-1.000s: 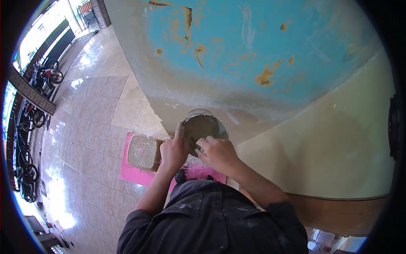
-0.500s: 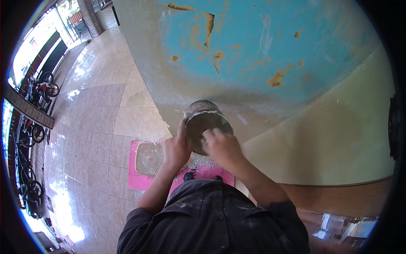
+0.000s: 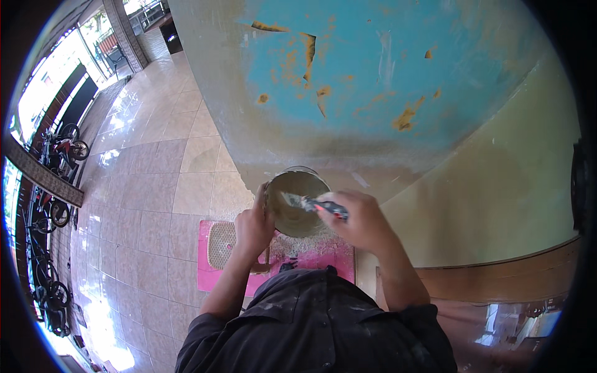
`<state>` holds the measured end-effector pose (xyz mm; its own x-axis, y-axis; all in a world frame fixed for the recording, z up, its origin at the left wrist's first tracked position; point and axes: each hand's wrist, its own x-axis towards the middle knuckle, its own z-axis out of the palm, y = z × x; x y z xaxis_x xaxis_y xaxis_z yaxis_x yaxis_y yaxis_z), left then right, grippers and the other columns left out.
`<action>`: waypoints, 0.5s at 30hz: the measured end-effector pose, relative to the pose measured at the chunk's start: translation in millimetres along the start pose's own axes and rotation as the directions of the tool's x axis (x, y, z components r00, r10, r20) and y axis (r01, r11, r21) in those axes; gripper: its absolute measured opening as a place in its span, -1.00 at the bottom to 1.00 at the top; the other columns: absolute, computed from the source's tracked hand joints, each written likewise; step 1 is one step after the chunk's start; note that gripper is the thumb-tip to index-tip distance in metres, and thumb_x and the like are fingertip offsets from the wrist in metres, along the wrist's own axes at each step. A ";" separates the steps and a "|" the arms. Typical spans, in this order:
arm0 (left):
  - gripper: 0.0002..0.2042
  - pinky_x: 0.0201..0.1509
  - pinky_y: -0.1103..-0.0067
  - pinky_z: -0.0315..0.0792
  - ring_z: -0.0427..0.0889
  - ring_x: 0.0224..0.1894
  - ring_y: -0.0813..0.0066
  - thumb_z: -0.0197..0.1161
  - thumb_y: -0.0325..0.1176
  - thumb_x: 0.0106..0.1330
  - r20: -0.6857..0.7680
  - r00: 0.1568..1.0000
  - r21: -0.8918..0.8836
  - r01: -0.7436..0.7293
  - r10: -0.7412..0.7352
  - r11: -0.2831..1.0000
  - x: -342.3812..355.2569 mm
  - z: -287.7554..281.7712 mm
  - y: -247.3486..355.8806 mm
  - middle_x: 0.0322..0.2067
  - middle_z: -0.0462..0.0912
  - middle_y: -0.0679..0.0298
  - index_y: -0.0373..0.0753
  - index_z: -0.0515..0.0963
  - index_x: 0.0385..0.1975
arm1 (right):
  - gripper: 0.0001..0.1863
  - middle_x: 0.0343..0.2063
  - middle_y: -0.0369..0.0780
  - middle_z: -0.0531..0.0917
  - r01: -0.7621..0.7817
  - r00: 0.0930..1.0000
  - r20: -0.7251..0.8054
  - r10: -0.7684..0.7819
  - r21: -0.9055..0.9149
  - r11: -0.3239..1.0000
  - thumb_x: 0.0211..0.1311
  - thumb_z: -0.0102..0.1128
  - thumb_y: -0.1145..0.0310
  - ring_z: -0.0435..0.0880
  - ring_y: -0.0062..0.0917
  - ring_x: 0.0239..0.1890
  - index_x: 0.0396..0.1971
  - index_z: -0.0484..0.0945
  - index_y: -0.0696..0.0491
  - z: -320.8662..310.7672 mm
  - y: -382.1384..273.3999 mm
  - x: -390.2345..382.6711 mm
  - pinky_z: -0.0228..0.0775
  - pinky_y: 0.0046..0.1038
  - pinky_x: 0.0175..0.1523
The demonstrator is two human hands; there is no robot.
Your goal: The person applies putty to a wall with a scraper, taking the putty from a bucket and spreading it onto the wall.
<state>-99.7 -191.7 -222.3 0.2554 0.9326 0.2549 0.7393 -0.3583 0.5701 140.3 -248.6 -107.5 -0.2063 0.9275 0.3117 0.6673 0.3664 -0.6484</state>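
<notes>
My left hand [image 3: 254, 227] grips the left rim of a round bucket [image 3: 292, 222] with grey-beige material inside. My right hand [image 3: 354, 217] is closed on the black-and-red handle of a putty knife [image 3: 329, 206], whose pale metal blade reaches into the bucket. Below, a cream perforated plastic stool [image 3: 221, 242] stands on a pink board [image 3: 336, 267] strewn with pale flakes and powder. Just beyond the bucket rises a wall [image 3: 373, 62] with turquoise paint, peeled brownish patches and a grey lower band.
Glossy tiled floor [image 3: 143, 205] stretches left toward parked motorcycles [image 3: 62, 155], a patterned post [image 3: 43, 174] and a bright gateway. At the upper left is a dark table [image 3: 171, 34]. On the right, a pale green surface [image 3: 485, 199] ends at a brown wooden band [image 3: 472, 280].
My right hand has risen and moved right, so the knife now shows above the bucket's inside. The bucket, tilted half a second ago, faces up more squarely; my left hand stays on it.
</notes>
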 end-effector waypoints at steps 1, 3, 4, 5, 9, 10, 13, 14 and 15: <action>-0.37 -0.47 0.08 0.46 0.62 -0.60 -0.11 0.14 -0.38 0.31 0.001 0.999 -0.041 0.050 -0.050 0.998 -0.7 -5.9 -3.4 -0.68 0.57 -0.02 -0.18 0.21 0.42 | -0.76 -0.39 -0.12 0.63 0.008 1.000 0.003 -0.008 0.004 1.000 0.21 0.31 0.36 0.70 -0.17 -0.32 -0.11 0.65 0.03 -7.7 0.8 -4.1 0.53 -0.23 -0.19; -0.38 -0.45 0.07 0.46 0.62 -0.58 -0.14 0.13 -0.38 0.31 0.006 0.996 -0.094 0.086 -0.086 0.992 0.1 -12.0 -1.7 -0.67 0.58 -0.06 -0.20 0.22 0.42 | -0.78 -0.31 -0.10 0.65 -0.037 0.998 -0.056 0.038 0.021 0.999 0.21 0.29 0.39 0.67 -0.20 -0.31 -0.16 0.66 0.11 -22.5 2.1 -18.7 0.51 -0.27 -0.16; -0.38 -0.43 0.06 0.46 0.62 -0.57 -0.16 0.12 -0.38 0.30 0.036 0.993 -0.102 0.114 -0.111 0.988 0.7 -14.1 2.3 -0.65 0.59 -0.08 -0.20 0.22 0.41 | -0.74 -0.27 -0.12 0.63 -0.084 0.996 -0.038 0.084 -0.003 0.996 0.17 0.31 0.43 0.65 -0.20 -0.25 -0.12 0.65 0.12 -23.3 12.8 -26.6 0.51 -0.26 -0.14; -0.38 -0.41 0.04 0.46 0.62 -0.55 -0.17 0.11 -0.37 0.30 0.064 0.990 -0.110 0.136 -0.129 0.985 3.8 -15.8 6.1 -0.64 0.59 -0.10 -0.21 0.23 0.41 | -0.74 -0.27 -0.12 0.63 -0.080 0.995 -0.051 0.080 -0.013 0.997 0.17 0.31 0.43 0.65 -0.20 -0.25 -0.12 0.65 0.12 -20.3 19.8 -32.6 0.51 -0.26 -0.14; -0.37 -0.40 0.03 0.47 0.63 -0.54 -0.18 0.11 -0.35 0.29 0.045 0.998 -0.029 0.036 -0.035 0.999 -0.7 -1.2 0.3 -0.63 0.60 -0.11 -0.22 0.23 0.41 | -0.70 -0.25 -0.13 0.60 -0.025 0.999 -0.052 0.016 -0.191 0.981 0.13 0.29 0.45 0.62 -0.17 -0.15 -0.10 0.59 0.09 -8.2 36.9 -48.3 0.49 -0.20 -0.06; -0.37 -0.39 0.03 0.47 0.63 -0.53 -0.18 0.11 -0.35 0.28 0.069 0.995 -0.028 0.072 -0.070 0.997 -1.9 1.7 -0.7 -0.63 0.60 -0.11 -0.21 0.23 0.41 | -0.70 -0.26 -0.13 0.58 -0.048 0.999 -0.011 0.046 -0.177 0.983 0.11 0.29 0.44 0.61 -0.15 -0.12 -0.11 0.55 0.07 -4.1 40.1 -52.1 0.48 -0.16 -0.04; -0.36 -0.37 0.01 0.47 0.64 -0.51 -0.19 0.12 -0.34 0.27 0.085 0.993 -0.045 0.080 -0.076 0.996 -7.0 7.7 0.4 -0.63 0.60 -0.11 -0.18 0.23 0.41 | -0.65 -0.23 -0.09 0.61 -0.105 0.994 0.015 0.109 -0.159 0.982 0.06 0.31 0.45 0.64 -0.15 -0.10 -0.12 0.48 0.10 -0.3 53.5 -61.5 0.50 -0.19 -0.02; -0.37 -0.36 0.01 0.47 0.64 -0.50 -0.20 0.11 -0.33 0.28 0.090 0.993 -0.065 0.076 -0.070 0.995 -8.1 9.8 2.6 -0.63 0.61 -0.11 -0.17 0.23 0.42 | -0.62 -0.25 -0.07 0.64 -0.148 0.986 0.046 0.158 -0.177 0.973 0.07 0.34 0.42 0.66 -0.14 -0.13 -0.12 0.41 0.09 2.0 60.0 -65.9 0.51 -0.19 -0.07; -0.37 -0.36 0.01 0.47 0.64 -0.50 -0.20 0.11 -0.33 0.28 0.079 0.996 -0.065 0.056 -0.051 0.996 -8.4 11.7 5.1 -0.63 0.61 -0.11 -0.17 0.23 0.42 | -0.62 -0.25 -0.07 0.64 -0.142 0.988 0.027 0.149 -0.183 0.973 0.07 0.34 0.42 0.66 -0.14 -0.13 -0.12 0.41 0.09 1.2 62.3 -71.0 0.51 -0.19 -0.07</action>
<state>-90.8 -200.9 -230.6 0.2656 0.9502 0.1631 0.7107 -0.3073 0.6329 195.6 -291.5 -170.9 -0.1237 0.9734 0.1927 0.8094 0.2113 -0.5479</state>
